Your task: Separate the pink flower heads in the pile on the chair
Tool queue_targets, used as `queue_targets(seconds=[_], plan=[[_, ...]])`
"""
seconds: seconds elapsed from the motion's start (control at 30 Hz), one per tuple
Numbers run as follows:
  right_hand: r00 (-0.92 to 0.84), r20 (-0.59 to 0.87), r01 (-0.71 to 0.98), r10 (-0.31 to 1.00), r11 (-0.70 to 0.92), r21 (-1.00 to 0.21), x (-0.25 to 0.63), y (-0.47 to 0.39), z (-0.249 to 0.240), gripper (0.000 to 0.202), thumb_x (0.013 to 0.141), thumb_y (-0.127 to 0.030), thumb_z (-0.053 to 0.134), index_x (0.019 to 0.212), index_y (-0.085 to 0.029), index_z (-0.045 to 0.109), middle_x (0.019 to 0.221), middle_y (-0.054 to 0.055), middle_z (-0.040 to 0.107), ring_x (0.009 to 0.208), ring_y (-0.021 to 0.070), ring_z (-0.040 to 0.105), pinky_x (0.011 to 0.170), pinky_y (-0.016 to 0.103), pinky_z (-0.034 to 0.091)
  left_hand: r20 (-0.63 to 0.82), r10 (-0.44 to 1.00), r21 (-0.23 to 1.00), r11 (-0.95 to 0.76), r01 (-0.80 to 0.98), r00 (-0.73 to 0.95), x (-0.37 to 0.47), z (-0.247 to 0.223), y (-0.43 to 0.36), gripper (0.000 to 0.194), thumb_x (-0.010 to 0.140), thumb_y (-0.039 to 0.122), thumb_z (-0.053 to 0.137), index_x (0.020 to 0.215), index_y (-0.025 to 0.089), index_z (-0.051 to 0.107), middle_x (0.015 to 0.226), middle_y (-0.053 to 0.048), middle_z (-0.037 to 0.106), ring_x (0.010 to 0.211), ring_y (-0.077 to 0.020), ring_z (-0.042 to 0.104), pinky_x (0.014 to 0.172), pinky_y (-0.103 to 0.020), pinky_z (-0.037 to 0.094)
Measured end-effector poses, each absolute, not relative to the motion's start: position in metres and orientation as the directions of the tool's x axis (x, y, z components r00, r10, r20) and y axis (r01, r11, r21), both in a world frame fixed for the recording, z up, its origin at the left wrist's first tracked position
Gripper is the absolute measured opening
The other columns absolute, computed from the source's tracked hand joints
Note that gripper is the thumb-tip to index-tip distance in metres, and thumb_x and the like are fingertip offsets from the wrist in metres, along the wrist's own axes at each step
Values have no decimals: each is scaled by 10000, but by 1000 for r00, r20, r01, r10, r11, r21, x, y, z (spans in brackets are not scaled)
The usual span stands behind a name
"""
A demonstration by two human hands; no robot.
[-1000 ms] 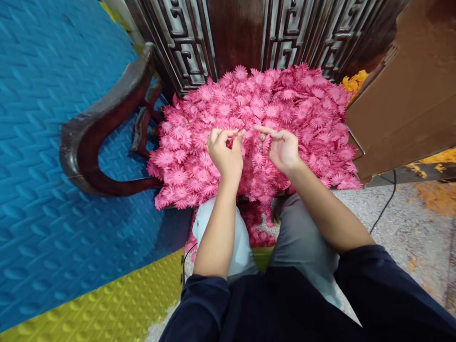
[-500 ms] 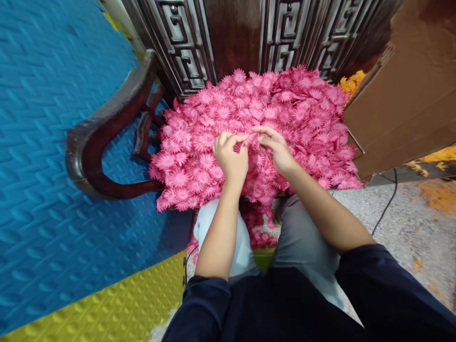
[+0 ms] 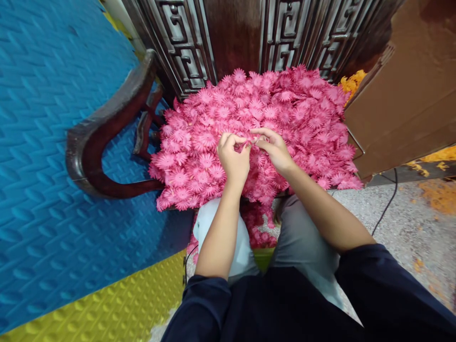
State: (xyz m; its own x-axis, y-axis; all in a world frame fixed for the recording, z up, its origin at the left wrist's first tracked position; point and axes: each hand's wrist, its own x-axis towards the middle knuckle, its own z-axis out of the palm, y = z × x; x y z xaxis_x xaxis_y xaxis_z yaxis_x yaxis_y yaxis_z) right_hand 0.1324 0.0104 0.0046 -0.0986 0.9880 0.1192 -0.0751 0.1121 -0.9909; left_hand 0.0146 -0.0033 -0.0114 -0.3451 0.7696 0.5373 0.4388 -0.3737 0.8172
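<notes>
A broad heap of pink artificial flower pieces (image 3: pixel 203 178), each with many thin pointed petals, lies in front of me. Over its middle, my left hand (image 3: pixel 234 160) pinches a small pink flower piece (image 3: pixel 250 139) between thumb and forefinger. From the other side my right hand (image 3: pixel 276 151) meets it, with thumb and forefinger closed about the same piece. The fingertips of both hands almost touch. The piece is largely hidden by the fingers and blends with the pink heap behind, so its exact shape is unclear.
The heap rests on a dark wooden seat with a curved armrest (image 3: pixel 90 156) and carved back (image 3: pixel 233 42). A cardboard sheet (image 3: pixel 402 95) stands at right, with orange pieces (image 3: pixel 352 83) behind it. Blue matting (image 3: pixel 42 142) covers the left; a black cable (image 3: pixel 388 202) hangs at right.
My right thumb has moved in toward the left fingertips, closing on the small pink piece. My left hand has shifted slightly right. The heap looks the same.
</notes>
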Motion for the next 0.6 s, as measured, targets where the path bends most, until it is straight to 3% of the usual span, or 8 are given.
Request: queue_targets(seconds=[0.2, 0.37, 0.47, 0.6], plan=[[-128, 70, -123, 989, 54, -991, 133, 11, 4, 246, 654, -290, 640, 881, -203, 680, 708, -36, 566, 624, 91, 400, 600, 249, 294, 499, 772, 857, -372, 356, -395, 15, -8, -3, 352, 667, 150, 775, 562, 193, 441, 637, 43, 472, 637, -101, 471, 648, -237, 384], [-267, -34, -233, 963, -99, -967, 133, 12, 3, 180, 638, -340, 664, 722, -180, 660, 646, -31, 542, 568, 66, 344, 548, 237, 253, 409, 840, 910, -345, 231, -356, 17, -5, -3, 499, 629, 343, 820, 522, 196, 356, 579, 59, 381, 564, -86, 384, 590, -246, 341], [-299, -51, -257, 953, -132, -957, 134, 12, 3, 213, 602, -357, 715, 679, -176, 635, 601, -38, 492, 562, 67, 328, 549, 241, 266, 346, 876, 936, -301, 181, -335, 17, -4, -3, 475, 635, 383, 810, 537, 191, 387, 581, 59, 380, 561, -81, 381, 584, -236, 352], [-297, 19, -191, 955, -40, -981, 138, 13, 5, 359, 597, -471, 774, 713, -159, 640, 631, -34, 499, 595, 76, 380, 587, 245, 309, 354, 889, 934, -320, 158, -291, 16, -5, -2, 351, 725, 328, 741, 572, 185, 460, 603, 46, 417, 607, -89, 433, 628, -228, 380]])
